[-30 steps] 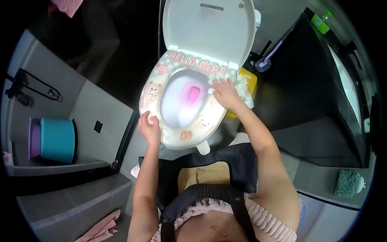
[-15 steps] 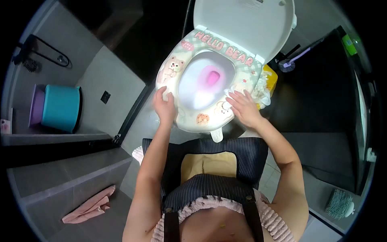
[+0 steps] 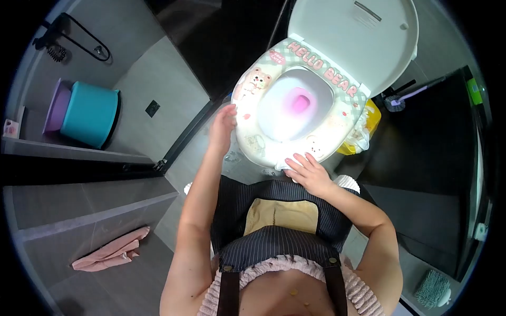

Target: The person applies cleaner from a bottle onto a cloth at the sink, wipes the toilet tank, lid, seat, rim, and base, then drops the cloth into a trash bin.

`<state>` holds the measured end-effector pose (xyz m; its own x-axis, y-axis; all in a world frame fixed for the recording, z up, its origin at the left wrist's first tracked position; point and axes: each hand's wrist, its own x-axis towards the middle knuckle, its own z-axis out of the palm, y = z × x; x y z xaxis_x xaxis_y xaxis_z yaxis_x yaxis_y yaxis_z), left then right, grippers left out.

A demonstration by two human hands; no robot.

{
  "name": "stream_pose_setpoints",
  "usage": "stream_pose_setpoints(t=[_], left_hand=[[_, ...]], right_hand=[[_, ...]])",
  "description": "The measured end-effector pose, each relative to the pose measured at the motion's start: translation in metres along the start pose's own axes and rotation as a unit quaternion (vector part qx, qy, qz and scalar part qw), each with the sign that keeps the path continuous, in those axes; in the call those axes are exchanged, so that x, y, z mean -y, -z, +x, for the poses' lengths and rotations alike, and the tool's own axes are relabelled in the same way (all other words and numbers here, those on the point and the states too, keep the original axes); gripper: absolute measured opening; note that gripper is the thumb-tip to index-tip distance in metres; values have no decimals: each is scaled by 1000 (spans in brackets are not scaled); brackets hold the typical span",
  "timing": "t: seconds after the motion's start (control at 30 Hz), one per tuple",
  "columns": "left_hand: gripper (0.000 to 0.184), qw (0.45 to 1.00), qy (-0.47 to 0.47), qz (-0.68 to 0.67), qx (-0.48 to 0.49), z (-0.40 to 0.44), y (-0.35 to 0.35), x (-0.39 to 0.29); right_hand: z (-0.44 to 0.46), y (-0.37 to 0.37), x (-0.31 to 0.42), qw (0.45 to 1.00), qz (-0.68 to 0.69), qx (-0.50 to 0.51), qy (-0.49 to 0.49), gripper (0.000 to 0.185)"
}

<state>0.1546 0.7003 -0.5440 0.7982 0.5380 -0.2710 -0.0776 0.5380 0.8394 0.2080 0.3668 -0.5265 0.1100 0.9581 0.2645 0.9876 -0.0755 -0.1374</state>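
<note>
A toilet seat [image 3: 250,124] with bear pictures and "HELLO BEAR" lettering lies on the toilet bowl, below the raised lid [image 3: 353,39]. Pink liquid [image 3: 301,104] shows inside the bowl. At the seat's left edge is my left hand [image 3: 223,126], fingers loosely curved and nothing visible in them. My right hand [image 3: 311,175] rests at the front edge of the seat, its fingers pressed over a small white wipe [image 3: 283,165], which is mostly hidden beneath them.
To the right of the toilet stand a yellow bin [image 3: 373,117] with white paper and a purple-handled brush [image 3: 395,104]. A teal tub [image 3: 90,114] is at the left. A pink cloth [image 3: 112,250] lies at lower left, a green brush [image 3: 432,289] at lower right.
My right hand has moved with the wipe from the seat's right side down to its front edge. My left hand has shifted slightly to the outer left edge. The view has turned.
</note>
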Motion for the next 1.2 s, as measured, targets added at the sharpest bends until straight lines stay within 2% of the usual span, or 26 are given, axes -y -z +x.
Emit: stream_pose_setpoints(t=[0.03, 0.2, 0.27, 0.37, 0.4, 0.47, 0.53, 0.57, 0.6, 0.63, 0.7, 0.73, 0.77, 0.8, 0.83, 0.87, 0.93, 0.97, 1.0, 1.03, 1.1, 1.13, 1.17, 1.2], left_hand=[[47, 1000, -9, 6, 7, 0, 2, 2], [51, 996, -11, -66, -54, -10, 3, -11], [49, 984, -54, -75, -149, -10, 16, -11], [46, 964, -84, -93, -236, -11, 27, 0], [44, 952, -97, -89, -276, -12, 27, 1], [39, 949, -122, -82, -278, -18, 17, 1], [41, 940, -175, 58, -288, -23, 1, 1], [42, 936, -172, 115, -285, -28, -8, 1], [42, 936, -176, 112, -284, -25, -16, 5], [42, 931, -203, 130, -275, -23, -23, 9], [45, 921, -228, 183, -256, -21, -32, 10], [45, 922, -230, 185, -252, -18, -35, 12], [45, 909, -240, 216, -264, -13, -39, 17], [46, 895, -251, 244, -277, -8, -48, 20], [45, 890, -220, 274, -291, -5, -55, 23], [45, 890, -218, 278, -287, -7, -57, 25], [46, 851, -194, 404, -275, -8, -64, 31], [47, 884, -167, 350, -260, -13, -75, 21], [47, 884, -168, 351, -258, -11, -75, 23], [48, 870, -169, 387, -255, -10, -72, 25], [48, 855, -171, 423, -246, -6, -64, 35], [48, 809, -250, 471, -248, -2, -53, 45], [47, 754, -328, 512, -247, 3, -48, 49], [47, 755, -328, 513, -245, 4, -52, 49]], right_hand=[[0, 1, -3, 1000, -9, 24, 7, 46], [93, 0, 20, 993, 64, 99, -20, 40], [118, -8, 13, 989, 135, 66, 11, 41], [163, -27, -6, 989, 115, 65, 73, 43], [182, -33, -14, 989, 110, 61, 76, 43], [217, -42, -37, 993, 23, 101, 51, 46], [248, -37, -78, 992, -53, 95, -57, 45], [254, -50, -106, 995, -15, -3, -102, 44], [258, -49, -118, 984, 24, -102, -143, 43], [259, -55, -117, 980, -5, -162, -112, 39], [241, -50, -91, 995, 4, -5, -103, 37], [225, -71, -75, 996, 56, -55, -44, 37], [219, -46, -45, 991, 84, 103, -6, 37], [198, -43, -44, 984, 135, 7, 112, 38], [206, -45, -55, 989, 75, 69, 111, 38], [223, -45, -72, 986, 16, 128, 107, 39], [253, -47, -132, 999, 4, 53, -12, 41], [259, -53, -164, 998, -24, -35, -36, 40], [263, -47, -177, 989, -50, -123, -59, 40], [265, -50, -176, 982, -82, -167, -34, 38], [253, -52, -146, 997, -39, -62, -34, 36], [240, -59, -119, 999, 21, -38, 1, 35], [224, -46, -88, 991, 95, -15, 97, 32], [225, -43, -93, 991, 95, -15, 96, 32]])
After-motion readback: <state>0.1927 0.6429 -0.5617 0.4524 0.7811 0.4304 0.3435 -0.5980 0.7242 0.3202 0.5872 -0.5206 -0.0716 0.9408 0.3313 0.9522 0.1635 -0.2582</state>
